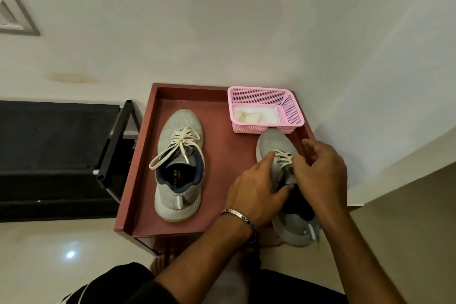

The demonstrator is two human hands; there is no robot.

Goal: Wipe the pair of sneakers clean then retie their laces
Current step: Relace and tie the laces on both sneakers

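Now both hands, left hand (254, 187) and right hand (320, 168), pinch the right sneaker's laces (283, 158).

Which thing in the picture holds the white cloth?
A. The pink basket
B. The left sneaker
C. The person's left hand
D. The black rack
A: the white cloth lies inside the pink basket at the far corner of the tray, while both hands work at the right sneaker's laces.

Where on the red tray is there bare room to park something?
Free: the red tray floor between the laced grey sneaker and second grey sneaker, and the far strip left of the pink mesh basket. Crowded: right side, both hands, left and right.
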